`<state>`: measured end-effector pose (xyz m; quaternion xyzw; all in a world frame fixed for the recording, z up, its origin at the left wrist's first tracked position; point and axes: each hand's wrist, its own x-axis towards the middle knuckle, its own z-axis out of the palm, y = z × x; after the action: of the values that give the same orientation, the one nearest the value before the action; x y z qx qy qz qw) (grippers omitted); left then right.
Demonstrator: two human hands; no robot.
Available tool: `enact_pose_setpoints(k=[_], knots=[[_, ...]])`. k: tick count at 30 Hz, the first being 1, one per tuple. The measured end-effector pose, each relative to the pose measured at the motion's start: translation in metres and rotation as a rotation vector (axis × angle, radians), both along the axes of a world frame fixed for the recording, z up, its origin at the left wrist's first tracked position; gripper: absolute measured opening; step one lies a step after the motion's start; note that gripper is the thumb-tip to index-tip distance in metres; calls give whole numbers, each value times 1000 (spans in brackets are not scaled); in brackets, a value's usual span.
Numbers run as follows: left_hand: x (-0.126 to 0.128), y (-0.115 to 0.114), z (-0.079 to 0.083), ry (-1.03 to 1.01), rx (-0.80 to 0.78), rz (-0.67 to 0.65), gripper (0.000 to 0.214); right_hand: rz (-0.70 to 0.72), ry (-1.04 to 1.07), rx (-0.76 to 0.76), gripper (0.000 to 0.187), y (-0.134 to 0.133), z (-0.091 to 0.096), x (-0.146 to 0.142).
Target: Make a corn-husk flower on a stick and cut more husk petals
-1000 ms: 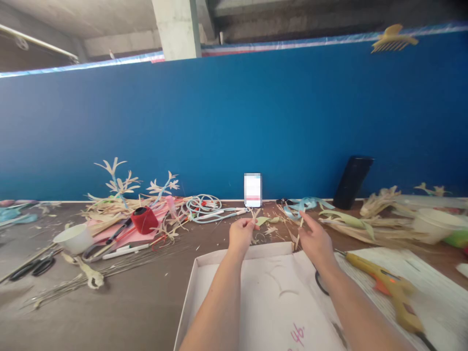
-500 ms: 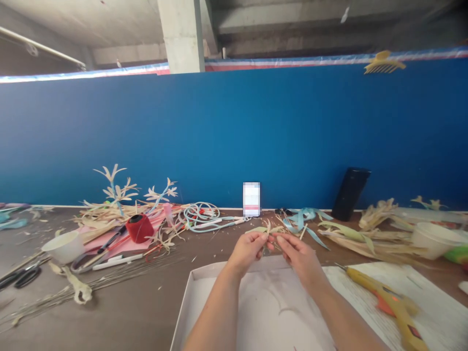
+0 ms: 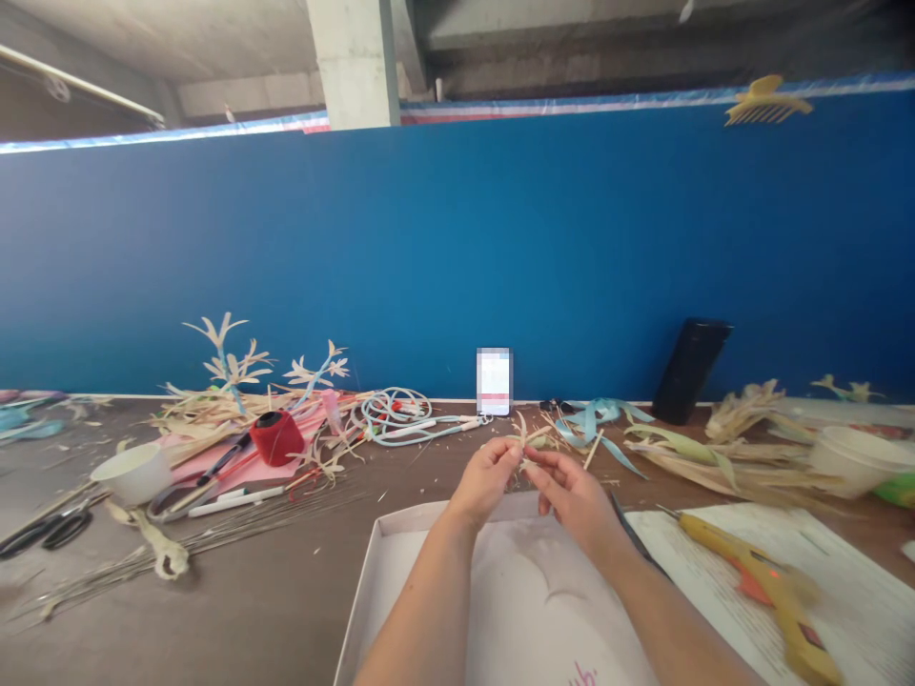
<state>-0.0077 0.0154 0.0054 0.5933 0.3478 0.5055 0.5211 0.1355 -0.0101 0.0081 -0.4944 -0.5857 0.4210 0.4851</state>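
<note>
Above the far edge of a white shallow box (image 3: 411, 516), my left hand (image 3: 487, 481) pinches a thin, pale husk strip (image 3: 521, 426) that sticks up past its fingertips. My right hand (image 3: 572, 491) meets it there, fingers bent and closed on the lower part of the same small piece. The fingers partly cover the piece, so its full shape is hidden. Behind the hands, more pale husk scraps lie on the brown table.
On the right, a yellow glue gun (image 3: 762, 581) rests on printed paper (image 3: 850, 543). A phone (image 3: 494, 381) stands by the blue partition (image 3: 457, 238). Husk flowers (image 3: 233, 357), a red spool (image 3: 277, 438), scissors (image 3: 53, 527) and a white cup (image 3: 135, 472) lie left.
My right hand has turned slightly, its fingertips now over the lower end of the strip. The view has shifted a little, and pink writing inside the box shows more.
</note>
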Motion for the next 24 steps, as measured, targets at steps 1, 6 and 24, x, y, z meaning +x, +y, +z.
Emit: enact_pose_setpoints(k=[1,6,24], knots=[[0,-1,0,24,43,24,32,20,12,-2,45,0,-1,-1],[3,-2,-1,35,125,21,33,10,-27,68,33,-1,-3,-3],[7,3,-7,0,41,139,27,-240,-219,217,32,-1,-3,4]])
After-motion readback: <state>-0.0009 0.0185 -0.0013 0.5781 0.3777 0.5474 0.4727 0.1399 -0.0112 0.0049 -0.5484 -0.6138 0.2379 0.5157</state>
